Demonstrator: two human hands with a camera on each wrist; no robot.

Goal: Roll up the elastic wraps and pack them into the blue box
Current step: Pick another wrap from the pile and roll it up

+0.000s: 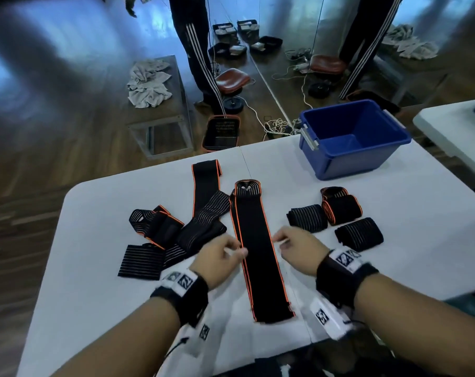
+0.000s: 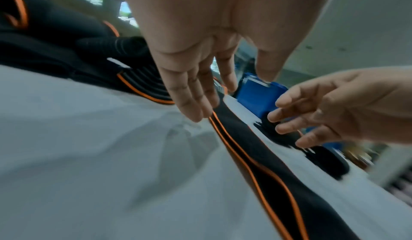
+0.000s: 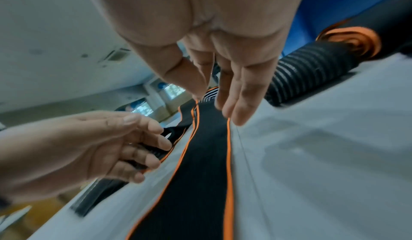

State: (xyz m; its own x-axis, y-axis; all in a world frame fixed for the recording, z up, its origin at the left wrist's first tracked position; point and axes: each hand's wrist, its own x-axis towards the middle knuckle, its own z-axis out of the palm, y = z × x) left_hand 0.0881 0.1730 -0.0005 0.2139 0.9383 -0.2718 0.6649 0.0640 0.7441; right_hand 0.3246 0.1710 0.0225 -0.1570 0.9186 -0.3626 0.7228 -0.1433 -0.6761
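Note:
A long black elastic wrap with orange edges (image 1: 260, 254) lies flat down the middle of the white table (image 1: 94, 268), its far end folded over. My left hand (image 1: 230, 250) is at the wrap's left edge with its fingers straight; in the left wrist view those fingertips (image 2: 196, 113) reach the orange border (image 2: 278, 182). My right hand (image 1: 281, 242) is at the right edge, fingers straight and holding nothing, fingertips (image 3: 236, 115) over the orange border (image 3: 227, 173). The blue box (image 1: 353, 137) stands open and empty at the far right.
Three rolled wraps (image 1: 307, 217) (image 1: 341, 205) (image 1: 358, 234) lie right of the flat one. A tangle of unrolled wraps (image 1: 171, 232) sits to the left, and another flat wrap (image 1: 206, 183) lies behind it. Beyond the table's far edge a person's legs (image 1: 195, 50) stand on the floor.

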